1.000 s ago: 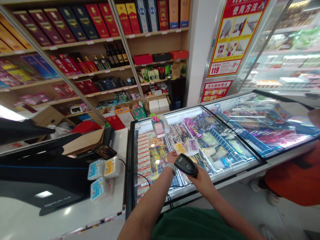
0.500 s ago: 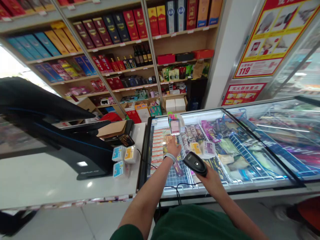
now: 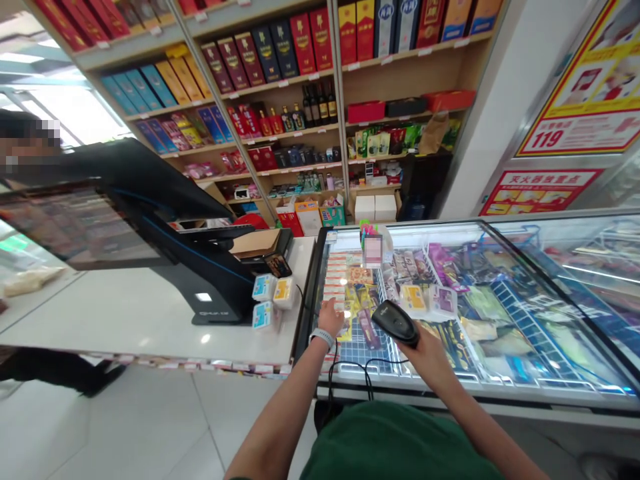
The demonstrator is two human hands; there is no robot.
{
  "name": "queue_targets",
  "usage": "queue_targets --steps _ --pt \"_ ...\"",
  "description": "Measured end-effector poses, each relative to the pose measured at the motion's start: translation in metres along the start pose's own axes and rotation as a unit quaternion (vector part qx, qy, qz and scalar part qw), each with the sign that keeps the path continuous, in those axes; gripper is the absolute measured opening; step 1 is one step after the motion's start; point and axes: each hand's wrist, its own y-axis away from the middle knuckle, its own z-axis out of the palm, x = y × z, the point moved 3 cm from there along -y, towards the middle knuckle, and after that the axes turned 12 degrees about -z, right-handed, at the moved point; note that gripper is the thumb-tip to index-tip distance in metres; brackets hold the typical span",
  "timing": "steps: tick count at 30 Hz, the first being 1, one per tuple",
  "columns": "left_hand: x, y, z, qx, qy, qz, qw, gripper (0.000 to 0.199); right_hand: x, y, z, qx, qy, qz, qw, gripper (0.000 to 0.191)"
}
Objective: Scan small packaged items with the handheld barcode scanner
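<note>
My right hand (image 3: 424,350) is closed around the handle of a black barcode scanner (image 3: 396,323), held above the glass top of a chest freezer (image 3: 395,375). My left hand (image 3: 331,320), with a pale watch band at the wrist, is over the freezer's left part, fingers loosely spread, nothing seen in it. Beyond it, on the glass, is a small upright phone-like screen (image 3: 373,251), blurred out, with a bright multicoloured item (image 3: 368,229) behind it. Two clear tubs, one yellow-labelled (image 3: 413,298) and one purple-labelled (image 3: 443,301), are beyond the scanner. A black cable (image 3: 367,381) hangs nearby.
Left of the freezer is a white counter (image 3: 220,341) with a black checkout terminal (image 3: 200,280), several labelled tubs (image 3: 263,316) and an open carton (image 3: 260,248). A person (image 3: 30,143) is beyond the terminal. Shelves of boxes (image 3: 273,87) line the back.
My left hand has drawn back from the phone-like screen, toward me and the left. My right hand still holds the scanner. The view has turned left, and a person has appeared behind the terminal.
</note>
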Motion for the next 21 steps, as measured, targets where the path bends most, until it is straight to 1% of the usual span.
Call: queue_targets --steps 3,5,8,10,18,21 --pt "-0.016 0.003 -0.010 0.024 0.025 -0.010 0.999 0.050 -0.001 0.000 0.001 0.002 -0.004 -0.005 1.000 0.035" --pt "-0.024 0.005 -0.015 0.027 0.035 -0.004 0.999 0.046 -0.002 0.001 0.002 0.007 -0.001 -0.005 1.000 0.035" --pt "-0.031 0.007 -0.019 0.027 0.040 0.019 0.999 0.045 -0.001 0.001 0.001 0.007 0.004 -0.003 1.000 0.033" --pt "-0.035 0.008 -0.020 0.025 0.042 0.019 0.999 0.045 0.000 0.001 0.001 0.004 0.004 -0.004 1.000 0.033" --pt "-0.046 0.014 -0.025 0.015 0.037 -0.051 0.998 0.045 -0.005 -0.001 0.002 -0.007 0.010 -0.008 1.000 0.036" --pt "-0.055 0.014 -0.027 0.019 0.033 -0.057 0.998 0.047 -0.010 -0.004 0.003 -0.018 0.014 -0.008 1.000 0.033"
